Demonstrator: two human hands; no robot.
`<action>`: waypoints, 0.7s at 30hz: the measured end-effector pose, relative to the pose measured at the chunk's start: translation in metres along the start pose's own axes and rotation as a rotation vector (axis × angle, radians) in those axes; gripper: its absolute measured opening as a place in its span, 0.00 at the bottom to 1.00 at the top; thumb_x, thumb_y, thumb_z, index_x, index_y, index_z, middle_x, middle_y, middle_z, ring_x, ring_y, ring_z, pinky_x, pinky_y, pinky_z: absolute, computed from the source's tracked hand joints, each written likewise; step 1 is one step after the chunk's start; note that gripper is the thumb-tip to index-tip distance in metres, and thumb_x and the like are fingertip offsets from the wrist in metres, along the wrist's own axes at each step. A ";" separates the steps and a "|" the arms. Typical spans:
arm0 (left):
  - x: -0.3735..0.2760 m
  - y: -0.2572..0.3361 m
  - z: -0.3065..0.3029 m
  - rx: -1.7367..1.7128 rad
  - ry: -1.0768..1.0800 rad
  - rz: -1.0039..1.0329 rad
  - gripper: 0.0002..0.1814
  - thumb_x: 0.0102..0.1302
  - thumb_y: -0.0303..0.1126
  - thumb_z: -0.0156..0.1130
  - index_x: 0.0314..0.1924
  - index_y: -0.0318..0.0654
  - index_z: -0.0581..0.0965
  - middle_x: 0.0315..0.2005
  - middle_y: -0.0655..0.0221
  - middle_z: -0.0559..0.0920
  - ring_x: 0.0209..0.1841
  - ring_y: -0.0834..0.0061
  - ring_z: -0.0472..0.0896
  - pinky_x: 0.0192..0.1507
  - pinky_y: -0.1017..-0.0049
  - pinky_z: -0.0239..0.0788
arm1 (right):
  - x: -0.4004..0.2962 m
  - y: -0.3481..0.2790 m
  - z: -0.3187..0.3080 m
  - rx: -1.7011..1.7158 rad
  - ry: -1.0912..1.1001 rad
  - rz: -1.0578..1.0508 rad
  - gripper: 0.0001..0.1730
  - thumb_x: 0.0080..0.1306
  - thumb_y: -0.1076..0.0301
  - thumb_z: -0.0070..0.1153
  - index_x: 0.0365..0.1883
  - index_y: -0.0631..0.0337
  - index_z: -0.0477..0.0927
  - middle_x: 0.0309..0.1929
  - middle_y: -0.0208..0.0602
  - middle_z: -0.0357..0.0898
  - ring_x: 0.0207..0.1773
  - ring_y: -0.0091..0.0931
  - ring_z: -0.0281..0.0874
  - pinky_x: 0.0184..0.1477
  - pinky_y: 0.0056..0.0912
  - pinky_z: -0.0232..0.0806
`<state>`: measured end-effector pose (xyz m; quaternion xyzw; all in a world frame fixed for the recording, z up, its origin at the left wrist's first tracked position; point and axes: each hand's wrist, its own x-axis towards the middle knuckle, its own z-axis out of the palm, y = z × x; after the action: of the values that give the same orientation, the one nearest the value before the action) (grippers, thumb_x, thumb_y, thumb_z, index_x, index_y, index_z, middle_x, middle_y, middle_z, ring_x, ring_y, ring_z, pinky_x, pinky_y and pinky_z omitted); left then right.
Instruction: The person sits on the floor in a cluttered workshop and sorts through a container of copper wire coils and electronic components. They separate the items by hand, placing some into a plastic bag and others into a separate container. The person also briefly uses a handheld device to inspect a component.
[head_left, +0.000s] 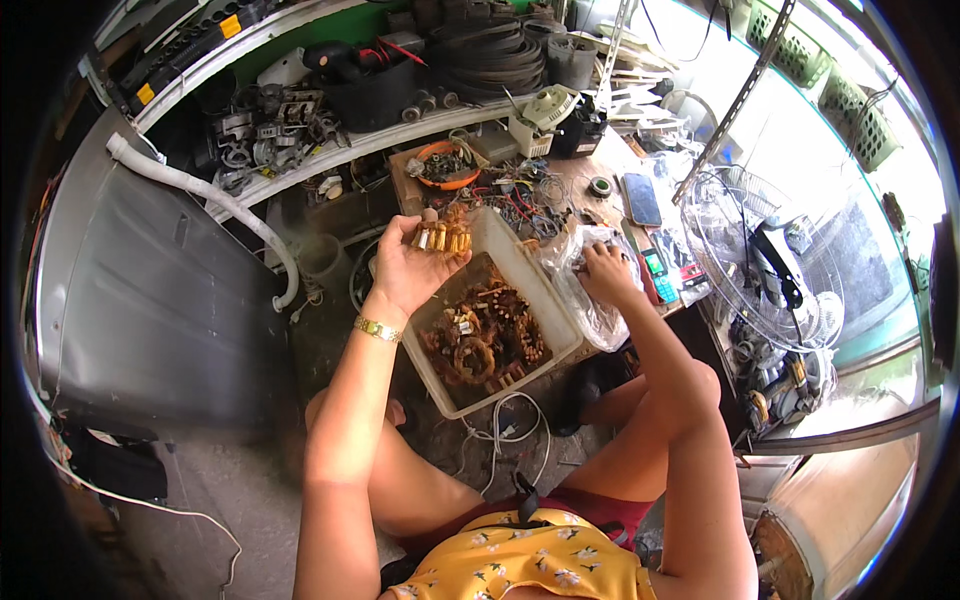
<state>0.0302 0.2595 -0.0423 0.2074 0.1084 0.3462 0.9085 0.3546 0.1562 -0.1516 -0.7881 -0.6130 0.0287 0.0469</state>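
My left hand is raised over the far left of a pale plastic tub, holding a cluster of copper-coloured and silvery metal pieces, possibly part of a motor winding. Below it, the tub holds a heap of copper-coloured coils and wire scraps, with a ring-shaped coil near its front. To the right of the tub, my right hand has its fingers curled into a crumpled clear plastic bag. Its fingertips are partly hidden in the plastic.
An orange bowl of small parts and tangled wires lie on the workbench. A smartphone and keypad phone rest at right, near a fan guard. White cable loops on the floor before the tub.
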 end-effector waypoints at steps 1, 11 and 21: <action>-0.001 0.001 -0.002 0.001 -0.002 -0.006 0.11 0.64 0.41 0.52 0.37 0.43 0.76 0.42 0.62 0.80 0.44 0.63 0.79 0.51 0.58 0.71 | 0.001 -0.009 -0.025 0.029 -0.103 0.009 0.27 0.58 0.60 0.56 0.55 0.59 0.71 0.57 0.47 0.69 0.61 0.48 0.62 0.58 0.50 0.64; 0.016 -0.027 0.006 0.042 -0.032 -0.068 0.11 0.68 0.41 0.50 0.35 0.43 0.75 0.41 0.65 0.81 0.43 0.66 0.79 0.50 0.61 0.71 | -0.005 -0.091 -0.081 0.498 0.300 -0.479 0.25 0.63 0.60 0.57 0.58 0.55 0.72 0.53 0.47 0.72 0.59 0.43 0.64 0.60 0.45 0.57; -0.004 -0.019 0.030 0.044 -0.014 0.042 0.10 0.65 0.37 0.53 0.40 0.41 0.77 0.40 0.65 0.82 0.42 0.68 0.80 0.48 0.64 0.74 | 0.010 0.023 -0.045 0.841 0.428 0.241 0.17 0.70 0.60 0.46 0.35 0.66 0.76 0.24 0.47 0.75 0.28 0.31 0.72 0.36 0.38 0.65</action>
<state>0.0488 0.2348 -0.0242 0.2320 0.1054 0.3613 0.8970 0.3836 0.1585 -0.1093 -0.7545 -0.4293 0.1163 0.4827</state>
